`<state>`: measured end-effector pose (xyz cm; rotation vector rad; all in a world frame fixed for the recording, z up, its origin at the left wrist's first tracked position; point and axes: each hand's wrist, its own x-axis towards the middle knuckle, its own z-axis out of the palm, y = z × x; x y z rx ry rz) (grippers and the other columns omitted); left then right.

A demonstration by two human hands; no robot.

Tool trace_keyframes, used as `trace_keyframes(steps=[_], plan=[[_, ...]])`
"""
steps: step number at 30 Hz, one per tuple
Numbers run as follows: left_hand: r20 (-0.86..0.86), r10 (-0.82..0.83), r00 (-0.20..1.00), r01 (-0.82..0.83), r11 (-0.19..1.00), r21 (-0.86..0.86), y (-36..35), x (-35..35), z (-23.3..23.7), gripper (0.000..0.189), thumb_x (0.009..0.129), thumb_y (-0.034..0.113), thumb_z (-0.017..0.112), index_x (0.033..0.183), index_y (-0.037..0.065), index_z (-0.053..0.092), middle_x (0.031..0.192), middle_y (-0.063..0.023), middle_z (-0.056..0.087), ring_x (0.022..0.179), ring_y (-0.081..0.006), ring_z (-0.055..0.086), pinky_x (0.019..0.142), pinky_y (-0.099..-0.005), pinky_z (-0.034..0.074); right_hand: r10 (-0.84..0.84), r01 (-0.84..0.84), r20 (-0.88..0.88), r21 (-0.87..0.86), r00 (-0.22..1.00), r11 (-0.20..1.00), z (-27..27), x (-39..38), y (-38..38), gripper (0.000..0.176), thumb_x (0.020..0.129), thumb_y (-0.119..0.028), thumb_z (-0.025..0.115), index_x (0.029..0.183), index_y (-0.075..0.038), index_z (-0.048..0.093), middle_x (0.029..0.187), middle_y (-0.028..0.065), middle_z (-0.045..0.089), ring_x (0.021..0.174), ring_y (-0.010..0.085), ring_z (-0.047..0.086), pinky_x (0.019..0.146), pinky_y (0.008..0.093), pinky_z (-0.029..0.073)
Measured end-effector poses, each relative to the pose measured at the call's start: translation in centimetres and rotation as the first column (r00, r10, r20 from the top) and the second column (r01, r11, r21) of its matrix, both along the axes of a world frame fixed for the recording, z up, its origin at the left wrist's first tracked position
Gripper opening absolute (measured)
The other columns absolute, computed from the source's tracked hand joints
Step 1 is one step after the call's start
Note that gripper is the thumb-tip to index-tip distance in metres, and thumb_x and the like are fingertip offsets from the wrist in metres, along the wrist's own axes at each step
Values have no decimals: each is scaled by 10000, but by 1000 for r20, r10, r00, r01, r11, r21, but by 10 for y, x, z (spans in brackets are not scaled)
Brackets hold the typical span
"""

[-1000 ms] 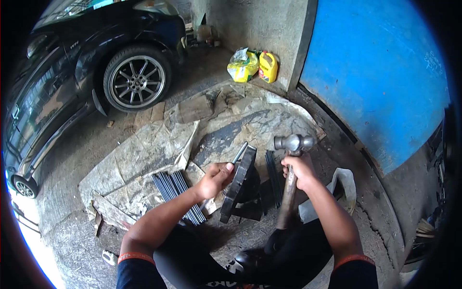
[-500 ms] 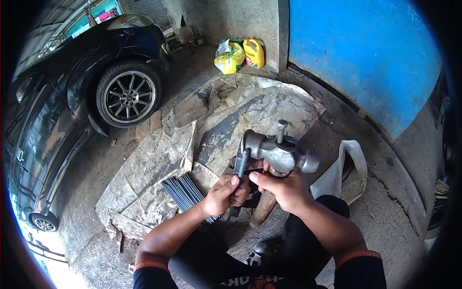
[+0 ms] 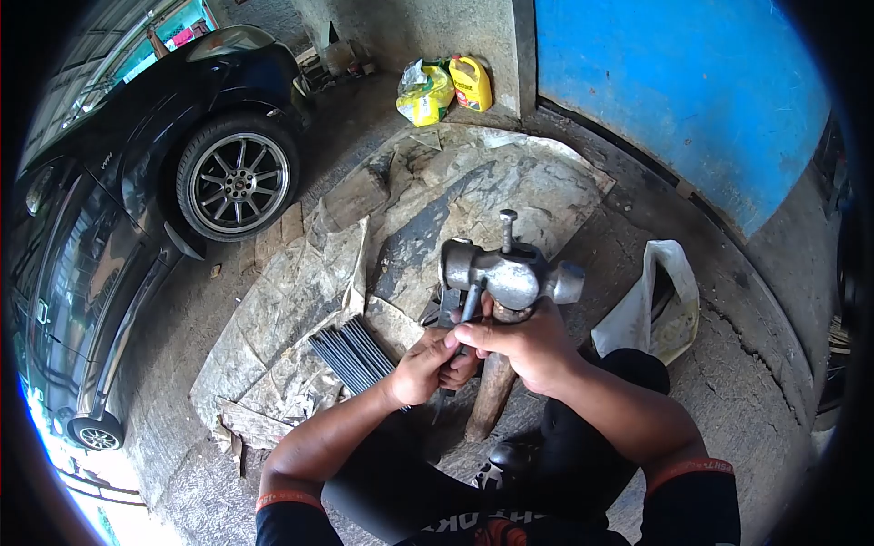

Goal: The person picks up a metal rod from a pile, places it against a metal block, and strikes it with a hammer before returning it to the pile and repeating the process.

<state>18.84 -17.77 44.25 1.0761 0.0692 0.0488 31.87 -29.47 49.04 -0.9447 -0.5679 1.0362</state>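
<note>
My left hand (image 3: 421, 369) is closed around a short dark metal rod (image 3: 471, 308), which points up toward the hammer. My right hand (image 3: 537, 350) grips a heavy hammer (image 3: 514, 278) just below its steel head, and its thumb reaches over to the rod beside my left thumb. A bolt-like metal pin (image 3: 508, 232) stands up from the top of the hammer head. Below the hands the wooden handle (image 3: 492, 400) slants down toward the ground. A bundle of dark metal rods (image 3: 350, 357) lies just left of my left hand. Dark metal behind my fingers is mostly hidden.
A worn, dirty sheet (image 3: 273, 318) covers the floor ahead. An open white sack (image 3: 669, 314) stands to the right. A black car (image 3: 118, 200) is parked at left. A yellow jug (image 3: 472, 84) and yellow bag (image 3: 425, 96) sit by the wall, near a blue panel (image 3: 683, 100).
My right thumb has moved left onto the rod, close against my left thumb. The hammer has shifted slightly left and up in view. The camera view has shifted a little.
</note>
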Motion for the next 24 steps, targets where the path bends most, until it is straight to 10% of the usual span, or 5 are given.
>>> trace_keyframes(steps=[4, 6, 10, 24], plan=[[26, -29, 999, 31, 997, -73, -1, 4, -2, 402, 992, 408, 421, 988, 17, 512, 651, 24, 369, 531, -71, 312, 471, -240, 283, -23, 17, 144, 41, 989, 999, 10, 6, -1, 170, 756, -24, 747, 879, -5, 630, 769, 51, 633, 623, 109, 579, 561, 253, 471], [41, -1, 999, -15, 920, 391, 4, 10, 7, 344, 976, 349, 493, 1008, 9, 528, 671, 16, 440, 592, -80, 423, 538, -246, 385, -178, 165, 232, 73, 956, 984, 6, 14, 3, 249, 730, -49, 769, 913, -11, 603, 750, 45, 624, 605, 119, 589, 542, 255, 478], [-272, 90, 958, 153, 642, 752, 34, 6, 5, 336, 938, 324, 582, 973, -9, 612, 702, -11, 548, 674, -83, 510, 601, -264, 422, -317, 296, 133, 156, 939, 942, 17, 35, 2, 283, 691, -14, 780, 877, -41, 569, 756, 64, 630, 607, 136, 603, 564, 264, 490], [21, 250, 968, -172, 599, 782, 30, 5, -1, 212, 936, 205, 595, 904, -4, 611, 681, -6, 535, 641, -70, 452, 575, -267, 390, -317, 314, 8, 129, 948, 941, 15, 54, -3, 252, 724, 5, 766, 938, -22, 634, 825, 43, 653, 711, 113, 606, 612, 255, 481]])
